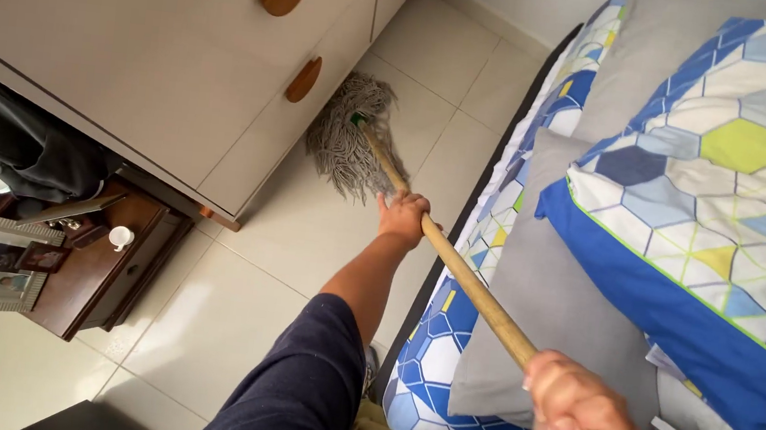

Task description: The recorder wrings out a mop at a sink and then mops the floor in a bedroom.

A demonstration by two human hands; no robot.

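A mop with a long wooden handle [475, 286] runs from the lower right to a grey string head [346, 135] lying on the tiled floor against the base of a white dresser. My left hand [402, 217], arm stretched out in a dark blue sleeve, grips the handle about halfway down. My right hand [570, 417] grips the handle near its top end, close to the camera, where a pink tip shows.
White dresser [162, 59] with wooden handles stands at left. A dark wooden nightstand [102, 271] holds picture frames and small items. A bed [687, 209] with a hexagon-patterned blue, yellow and grey cover and grey pillows fills the right. Cream floor tiles [229, 322] lie between.
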